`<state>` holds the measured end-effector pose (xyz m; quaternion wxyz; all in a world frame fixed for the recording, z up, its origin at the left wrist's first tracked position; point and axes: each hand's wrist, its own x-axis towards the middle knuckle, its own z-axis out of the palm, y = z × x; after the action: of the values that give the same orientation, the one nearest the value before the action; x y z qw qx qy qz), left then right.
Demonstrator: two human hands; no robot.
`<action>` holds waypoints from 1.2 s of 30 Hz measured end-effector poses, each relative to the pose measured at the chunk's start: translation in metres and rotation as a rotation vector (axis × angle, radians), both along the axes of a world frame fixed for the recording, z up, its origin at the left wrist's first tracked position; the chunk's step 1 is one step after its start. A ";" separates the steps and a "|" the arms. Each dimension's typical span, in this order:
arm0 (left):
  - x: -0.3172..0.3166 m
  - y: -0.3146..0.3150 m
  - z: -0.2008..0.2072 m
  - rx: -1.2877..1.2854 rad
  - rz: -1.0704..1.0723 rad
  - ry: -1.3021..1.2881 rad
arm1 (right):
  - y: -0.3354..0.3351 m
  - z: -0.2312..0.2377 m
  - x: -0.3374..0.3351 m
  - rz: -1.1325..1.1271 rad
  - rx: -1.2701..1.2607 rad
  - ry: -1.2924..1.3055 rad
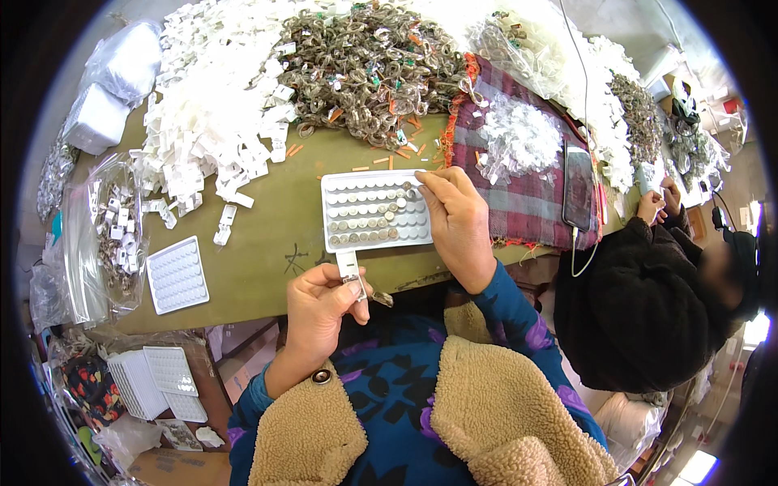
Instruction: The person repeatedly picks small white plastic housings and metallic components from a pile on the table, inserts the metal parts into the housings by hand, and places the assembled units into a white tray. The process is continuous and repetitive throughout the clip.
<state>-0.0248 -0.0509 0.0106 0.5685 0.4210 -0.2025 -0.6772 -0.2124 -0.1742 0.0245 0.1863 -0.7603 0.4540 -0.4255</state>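
The left hand [314, 306] is nearest, its grip closed in a pinch, thumb and fingers on a white clip [348, 265]. The clip stands roughly upright, its upper end overlapping the tray's near edge in this view; whether they touch, I cannot tell. A brownish coil [381, 299] sticks out to the right of those fingers.

Just beyond, the tray [417, 235] sits on the green counter [267, 243], silver discs [361, 237] in many of its cups, the right-hand cups of the nearer rows bare. The right hand [460, 212] reaches over the tray's right side, fingertips drawn together near the far right corner; whether its grip has a disc, I cannot tell.

To the left lie a second tray [178, 275] and a clear bag [121, 235] of white clips. To the right, a plaid cloth [519, 212] carries a phone [578, 186] and, farther back, a heap of clear pieces [519, 134]. A co-worker [632, 308] in dark clothes sits at the right.

Beyond the tray are scattered orange strips [360, 168], then a pile of white clips [203, 130] beside a mound of coils [373, 73].
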 end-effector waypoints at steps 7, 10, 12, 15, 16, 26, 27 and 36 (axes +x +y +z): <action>0.002 -0.005 0.000 0.005 0.000 0.034 | 0.001 -0.017 0.002 -0.011 0.035 0.062; 0.002 -0.007 0.001 -0.021 -0.003 0.038 | -0.003 -0.013 0.001 0.004 0.060 0.103; 0.002 -0.007 0.002 -0.038 -0.010 0.066 | 0.000 -0.005 0.003 0.011 0.023 0.084; 0.002 -0.004 0.001 0.012 0.016 0.170 | 0.020 0.008 0.007 0.122 0.032 0.007; 0.002 -0.002 0.000 0.008 0.010 0.196 | 0.032 0.013 0.008 0.172 0.048 -0.025; 0.002 0.021 -0.009 -0.016 0.031 0.222 | 0.078 0.012 0.037 0.408 0.059 -0.106; 0.004 0.023 -0.010 -0.014 0.033 0.221 | 0.076 0.013 0.036 0.455 0.118 -0.069; 0.011 0.034 -0.015 -0.093 0.122 0.322 | 0.082 0.000 0.046 0.605 -0.099 -0.144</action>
<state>-0.0143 -0.0167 -0.0040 0.6525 0.2919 -0.1137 -0.6900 -0.1664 -0.0924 0.0250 0.2989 -0.8369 0.1717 -0.4251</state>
